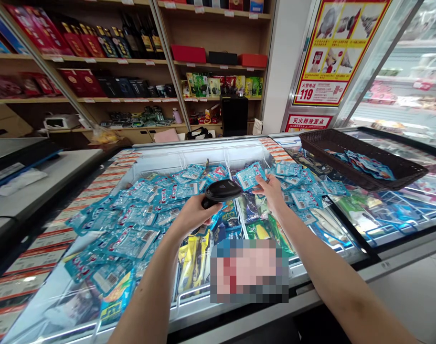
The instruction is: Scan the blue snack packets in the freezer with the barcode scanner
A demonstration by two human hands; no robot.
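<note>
My left hand [193, 214] is closed around the handle of a black barcode scanner [222, 190], whose head points right toward a blue packet [249, 176]. My right hand [271, 191] pinches that blue packet at its lower edge and holds it up over the chest freezer [189, 306]. Both hands hover above the open middle of the freezer. Several more blue packets [139, 215] lie spread over the glass lid on the left and on the lid at the right [303, 191].
A dark woven basket [404, 174] with a few blue packets sits on the freezer at the right. Green and yellow packs [194, 258] lie inside the freezer. Shelves of boxes and bottles [132, 57] line the back wall. A counter [42, 186] stands left.
</note>
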